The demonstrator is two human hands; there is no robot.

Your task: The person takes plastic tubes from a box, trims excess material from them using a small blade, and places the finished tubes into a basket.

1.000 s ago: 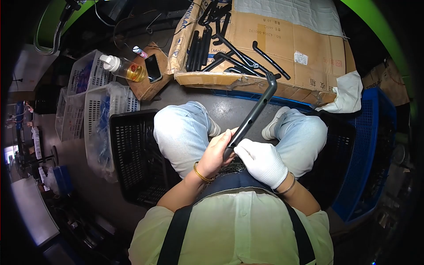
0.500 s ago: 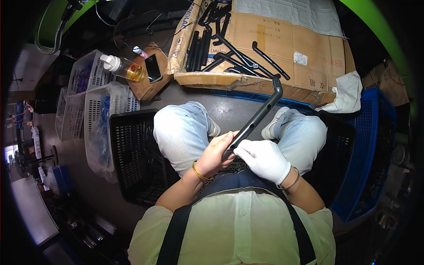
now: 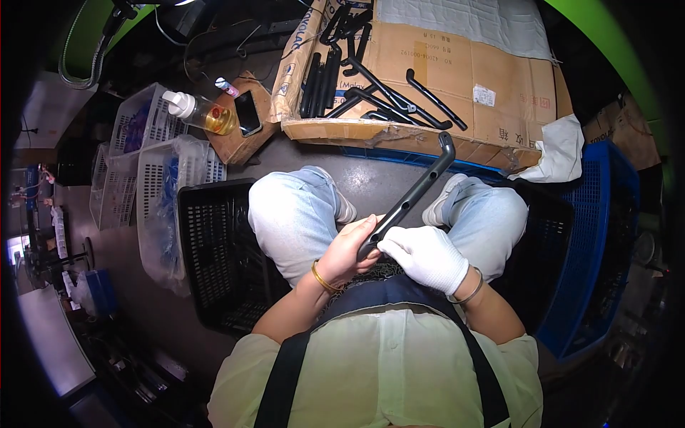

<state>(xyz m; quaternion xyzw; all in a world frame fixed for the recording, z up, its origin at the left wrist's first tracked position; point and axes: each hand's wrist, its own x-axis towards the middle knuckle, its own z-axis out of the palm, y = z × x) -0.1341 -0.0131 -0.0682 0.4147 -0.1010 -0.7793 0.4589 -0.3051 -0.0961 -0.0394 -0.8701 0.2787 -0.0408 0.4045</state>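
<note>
A long black tube (image 3: pixel 410 198) with a bent far end and several holes along it slants up and away over my lap. My bare left hand (image 3: pixel 351 250) is wrapped round its near end. On my right hand (image 3: pixel 427 260) is a white knitted glove; its thumb and fingers pinch the tube's near end from the right, and whatever small thing may be between them is hidden. Ahead, similar black bent tubes (image 3: pixel 385 93) lie in a loose heap on flattened cardboard (image 3: pixel 457 78).
To the left are a black crate (image 3: pixel 207 242), white plastic baskets (image 3: pixel 146 192), and a stool (image 3: pixel 239 146) bearing a bottle (image 3: pixel 203 113) and a phone (image 3: pixel 248 112). On the right stands a blue crate (image 3: pixel 592 235). A white cloth (image 3: pixel 560 153) hangs at the cardboard's corner.
The tube's far bent end has dropped slightly toward me and turned a little. Both hands keep nearly the same place and grip.
</note>
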